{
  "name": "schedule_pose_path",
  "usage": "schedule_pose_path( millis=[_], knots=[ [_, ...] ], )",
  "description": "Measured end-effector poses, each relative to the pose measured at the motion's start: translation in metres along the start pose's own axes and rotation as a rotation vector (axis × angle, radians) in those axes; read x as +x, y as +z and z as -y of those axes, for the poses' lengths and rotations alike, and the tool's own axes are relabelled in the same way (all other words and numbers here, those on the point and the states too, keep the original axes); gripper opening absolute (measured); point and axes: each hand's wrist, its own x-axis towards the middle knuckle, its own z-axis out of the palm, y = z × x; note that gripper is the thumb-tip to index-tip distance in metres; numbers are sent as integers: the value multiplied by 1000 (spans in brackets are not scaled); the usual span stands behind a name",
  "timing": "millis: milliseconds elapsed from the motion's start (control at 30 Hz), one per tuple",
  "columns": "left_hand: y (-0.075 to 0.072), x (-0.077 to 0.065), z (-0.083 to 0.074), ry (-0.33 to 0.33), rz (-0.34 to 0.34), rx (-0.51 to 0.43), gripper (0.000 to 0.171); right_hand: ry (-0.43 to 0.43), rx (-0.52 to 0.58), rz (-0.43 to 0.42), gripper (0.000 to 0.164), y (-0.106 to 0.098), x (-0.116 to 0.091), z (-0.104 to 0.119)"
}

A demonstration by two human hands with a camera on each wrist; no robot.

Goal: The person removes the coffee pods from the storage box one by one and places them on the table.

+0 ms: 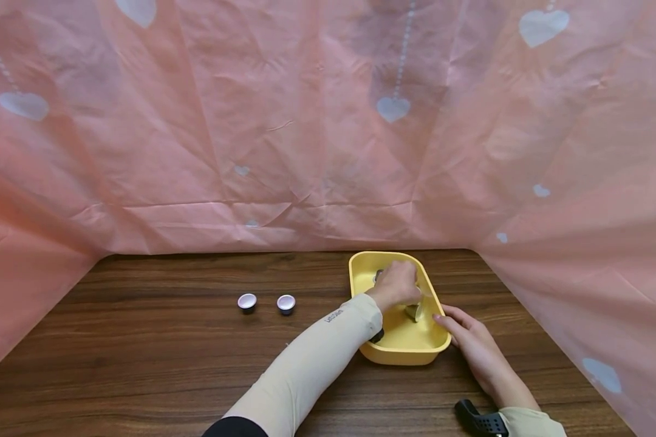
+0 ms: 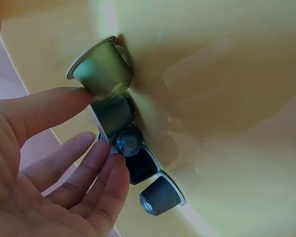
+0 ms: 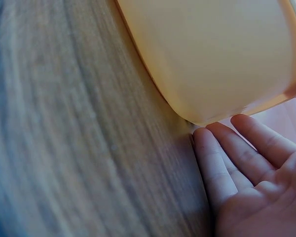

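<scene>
Left wrist view: left hand (image 2: 49, 168) inside the yellow tub (image 2: 227, 74), fingers (image 2: 96, 173) loosely spread and not yet clasped, thumb tip against a dark green capsule (image 2: 112, 116), fingertips touching the blue-grey capsule (image 2: 128, 142) just below it in a small cluster, with a lighter green capsule (image 2: 99, 66) above and two more dark ones lower down. Head view: right hand (image 1: 472, 346) flat on the wooden table (image 1: 142, 364), straight fingers against the tub's near right wall, nothing grasped. Well apart to the left, two silver-topped capsules (image 1: 266, 302) side by side on the table, pink heart-print sheet (image 1: 251, 121) behind.
</scene>
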Motion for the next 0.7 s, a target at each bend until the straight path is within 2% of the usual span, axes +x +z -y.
schedule_pose_path(
  millis=[33,100,133,233,300,700],
  knots=[
    [10,9,5,13,-6,2,46,-1,1,1,60,0,0,0],
    [16,15,8,16,2,7,42,-1,2,0,60,0,0,0],
    [28,26,13,26,-4,14,42,-1,1,0,60,0,0,-1],
    [37,34,17,36,-24,25,41,-3,-7,2,60,0,0,0],
    [38,33,17,30,-39,41,41,1,-14,2,61,0,0,0],
    [30,27,16,31,69,-10,34,-12,-16,6,61,-1,-2,0]
  ],
)
